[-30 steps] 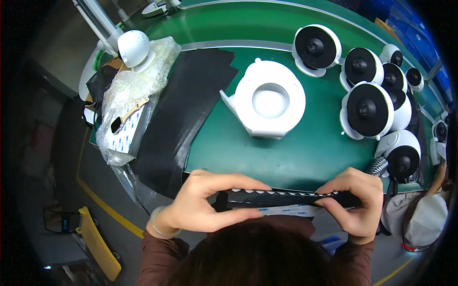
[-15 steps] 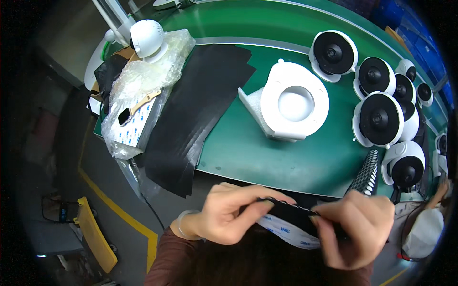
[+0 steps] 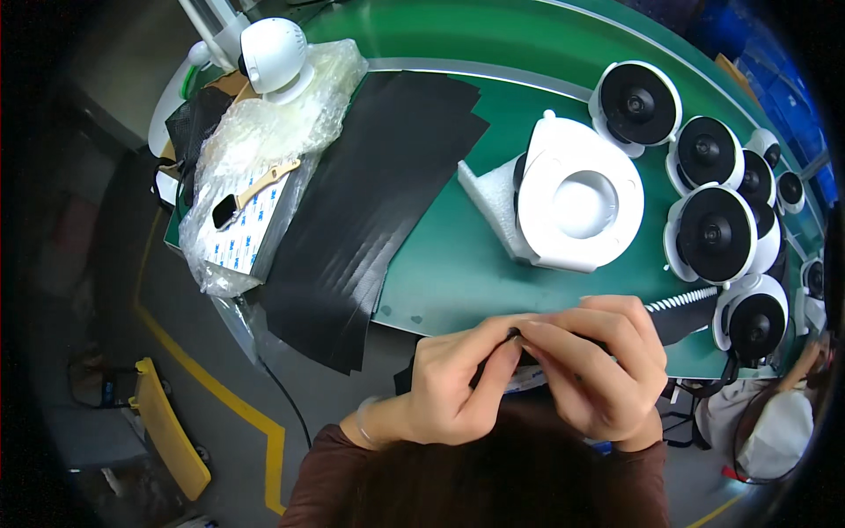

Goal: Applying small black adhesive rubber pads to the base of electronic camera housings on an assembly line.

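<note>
My left hand point(image 3: 453, 383) and my right hand point(image 3: 603, 370) meet in front of the table edge, fingertips pinched close together. Between them they grip a black flexible strip point(image 3: 515, 333); most of it is hidden behind my fingers. Part of its white backing paper point(image 3: 526, 379) with blue print shows below the fingers. Beyond my hands, a white device housing with a round opening point(image 3: 540, 231) rests on the green table, a white foam piece point(image 3: 498, 211) at its left side. Beside my right hand lies a black sheet with a row of white spots along its edge point(image 3: 687, 321).
Black sheets point(image 3: 378, 185) overlap the table's front edge. At left, bubble wrap point(image 3: 295, 114) surrounds printed backing sheets point(image 3: 251, 229) with a watch point(image 3: 227, 211) on top. Several white devices with black round fronts point(image 3: 711, 233) crowd the right. Another person's arm point(image 3: 803, 365) shows at far right.
My hands have come together from apart, the right moving left and up. The stretched strip is now bunched and mostly covered. The view has shifted slightly.
</note>
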`<state>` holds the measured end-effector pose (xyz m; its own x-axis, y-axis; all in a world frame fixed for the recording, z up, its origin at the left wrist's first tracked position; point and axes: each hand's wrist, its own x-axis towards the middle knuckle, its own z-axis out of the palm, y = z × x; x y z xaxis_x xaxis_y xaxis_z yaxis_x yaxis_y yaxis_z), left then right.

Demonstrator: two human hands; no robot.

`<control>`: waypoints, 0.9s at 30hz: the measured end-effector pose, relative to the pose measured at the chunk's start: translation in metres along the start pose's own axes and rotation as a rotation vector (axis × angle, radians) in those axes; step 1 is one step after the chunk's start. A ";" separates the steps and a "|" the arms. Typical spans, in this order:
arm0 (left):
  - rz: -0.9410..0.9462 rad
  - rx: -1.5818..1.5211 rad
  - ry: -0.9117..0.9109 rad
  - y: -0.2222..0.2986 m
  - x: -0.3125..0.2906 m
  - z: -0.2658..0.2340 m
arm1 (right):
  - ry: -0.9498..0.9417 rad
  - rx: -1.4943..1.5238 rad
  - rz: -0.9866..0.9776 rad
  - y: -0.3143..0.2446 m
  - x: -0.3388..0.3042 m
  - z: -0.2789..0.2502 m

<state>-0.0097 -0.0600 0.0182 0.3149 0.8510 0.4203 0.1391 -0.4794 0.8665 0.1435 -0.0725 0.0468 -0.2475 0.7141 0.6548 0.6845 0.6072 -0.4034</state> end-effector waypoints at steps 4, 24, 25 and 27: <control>0.023 0.016 -0.099 0.006 -0.001 -0.009 | 0.010 0.042 -0.106 0.007 0.003 0.003; 0.177 0.075 0.175 0.011 -0.006 0.004 | -0.076 0.004 0.037 -0.019 0.019 -0.019; 0.176 0.074 0.175 0.009 -0.006 0.003 | -0.032 -0.018 0.015 -0.018 0.016 -0.015; 0.139 0.137 0.131 0.007 -0.006 0.001 | 0.012 -0.041 -0.004 -0.016 0.011 -0.007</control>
<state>-0.0097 -0.0682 0.0218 0.2161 0.7913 0.5719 0.2322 -0.6106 0.7572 0.1353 -0.0771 0.0649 -0.2426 0.7072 0.6641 0.7109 0.5954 -0.3744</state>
